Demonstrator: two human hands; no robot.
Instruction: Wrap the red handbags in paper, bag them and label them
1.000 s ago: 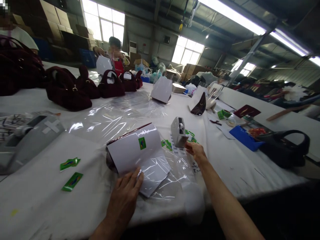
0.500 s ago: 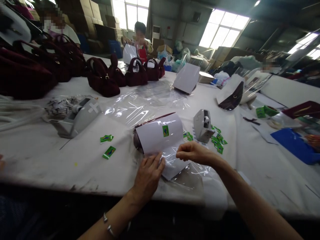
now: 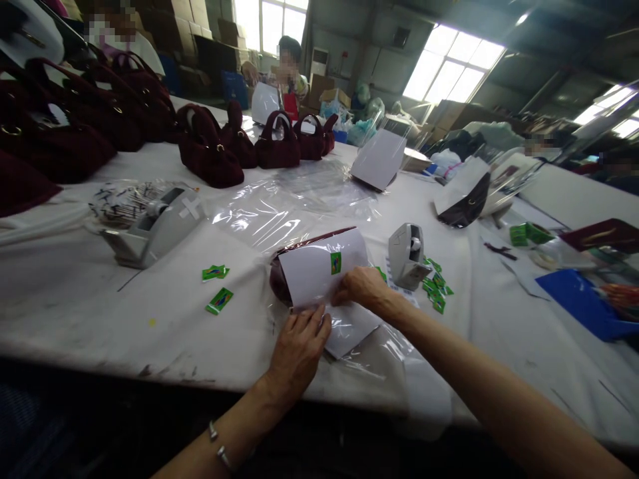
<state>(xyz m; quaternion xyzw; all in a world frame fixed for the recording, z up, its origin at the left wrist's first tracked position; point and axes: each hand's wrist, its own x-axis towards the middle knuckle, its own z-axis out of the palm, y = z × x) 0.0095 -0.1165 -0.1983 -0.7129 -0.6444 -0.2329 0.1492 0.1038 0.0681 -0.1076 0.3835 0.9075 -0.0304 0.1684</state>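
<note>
In front of me lies a dark red handbag [image 3: 280, 282] in clear plastic, with a white paper sheet [image 3: 312, 273] over its upper side. A small green label [image 3: 336, 263] sits on the sheet. My left hand [image 3: 302, 336] rests flat on the plastic at the near edge, fingers stretched out. My right hand [image 3: 363, 287] is closed, fingertips bent down against the sheet below the label. Whatever those fingertips hold, if anything, is hidden. Right of the bag stands a grey tape dispenser [image 3: 407, 256].
Loose green labels [image 3: 436, 286] lie beside the dispenser, others [image 3: 219, 301] to the left. A second tape dispenser [image 3: 162, 226] stands at left. Dark red handbags [image 3: 212, 156] line the back. Clear plastic sheets [image 3: 264, 213] lie mid-table; a blue tray [image 3: 579, 303] is at right.
My right hand has moved left and slightly up, from beside the wrapped handbag onto its paper sheet. My left hand has stayed in place on the plastic.
</note>
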